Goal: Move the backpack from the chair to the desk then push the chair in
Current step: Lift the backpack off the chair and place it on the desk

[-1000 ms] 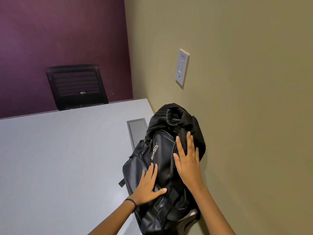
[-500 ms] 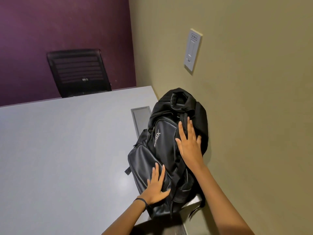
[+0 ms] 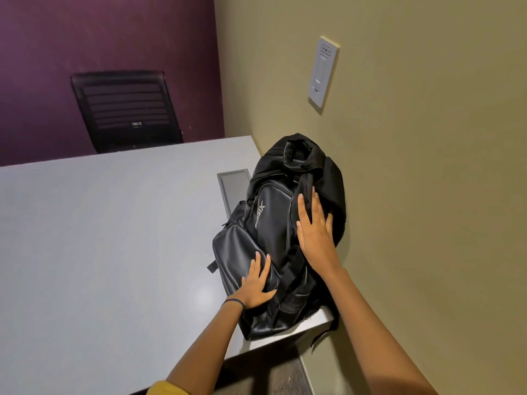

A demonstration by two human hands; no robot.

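Backpack (image 3: 281, 232): black, lying front-up on the desk (image 3: 114, 238) at its near right corner, its right side touching the olive wall (image 3: 427, 195), its base sitting close to the near edge and a loose strap hanging off the corner. Step in hand, by judgement: the first half of the task is finishing, the bag being settled in place on the desk. Left hand (image 3: 256, 283): resting flat on the lower front pocket, fingers spread and extended, clasping nothing. Right hand (image 3: 313, 232): lying flat across the upper right of the bag beside a shoulder strap, fingers straight and splayed, palm pressing the fabric, nothing held. Next move, by judgement: both hands are needing to lift clear, perhaps after nudging the bag further from the edge, then turning to the chair it came from, which is not showing in view. The one chair (image 3: 125, 109) showing is standing at the far side, against the purple wall (image 3: 99, 38).
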